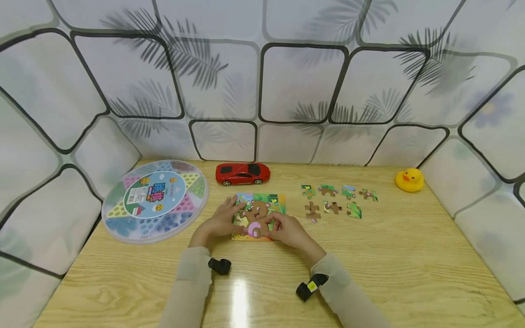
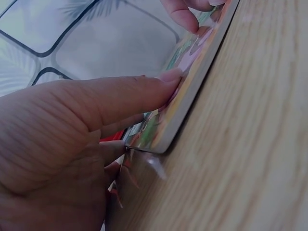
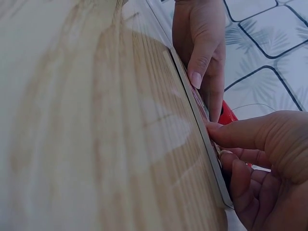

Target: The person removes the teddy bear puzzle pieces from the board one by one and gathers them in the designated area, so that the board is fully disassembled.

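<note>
A bear jigsaw puzzle in its flat board lies on the table before me. My left hand rests at the board's left side, thumb on the picture and the other fingers spread toward its far left corner. In the left wrist view that thumb lies nearly straight over the board's near edge. My right hand is over the board's right half, thumb and curled forefinger pinching a small brown puzzle piece, mostly hidden, at the picture. Several loose puzzle pieces lie in two rows right of the board.
Behind the board stands a red toy car. A round Chinese checkers box lies at the left, and a yellow rubber duck sits at the far right. Patterned cloth walls close off the table's back and sides.
</note>
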The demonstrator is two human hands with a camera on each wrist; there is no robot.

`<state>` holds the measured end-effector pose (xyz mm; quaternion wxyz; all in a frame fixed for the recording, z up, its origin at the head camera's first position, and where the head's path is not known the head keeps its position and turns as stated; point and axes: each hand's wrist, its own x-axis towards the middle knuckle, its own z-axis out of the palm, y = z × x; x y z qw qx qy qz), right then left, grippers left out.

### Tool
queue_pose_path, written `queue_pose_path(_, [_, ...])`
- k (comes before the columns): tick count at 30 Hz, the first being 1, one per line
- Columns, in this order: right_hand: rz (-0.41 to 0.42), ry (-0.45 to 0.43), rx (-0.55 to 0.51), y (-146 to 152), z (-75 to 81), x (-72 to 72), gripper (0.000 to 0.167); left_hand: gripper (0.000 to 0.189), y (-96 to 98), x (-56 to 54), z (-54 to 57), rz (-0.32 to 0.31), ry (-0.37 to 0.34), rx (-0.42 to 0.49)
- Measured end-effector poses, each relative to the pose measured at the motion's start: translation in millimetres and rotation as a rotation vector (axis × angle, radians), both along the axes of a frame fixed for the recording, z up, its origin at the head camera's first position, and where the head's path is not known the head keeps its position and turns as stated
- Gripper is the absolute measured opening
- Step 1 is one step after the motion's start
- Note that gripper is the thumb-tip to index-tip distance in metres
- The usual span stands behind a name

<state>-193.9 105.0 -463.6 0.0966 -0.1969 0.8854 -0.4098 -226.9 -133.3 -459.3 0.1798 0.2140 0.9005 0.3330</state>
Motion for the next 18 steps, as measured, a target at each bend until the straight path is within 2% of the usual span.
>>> queue_pose_path(9, [-0.029, -0.018, -0.023, -0.2, -0.9, 1.3, 0.026, 0.078, -2.7, 0.2, 1.5, -0.007, -0.031, 0.025])
queue_pose_path(18, [-0.02, -0.031, -0.071, 1.8, -1.9, 0.4, 0.025, 0.08, -4.0, 0.7, 1.4, 0.013, -0.065, 0.053])
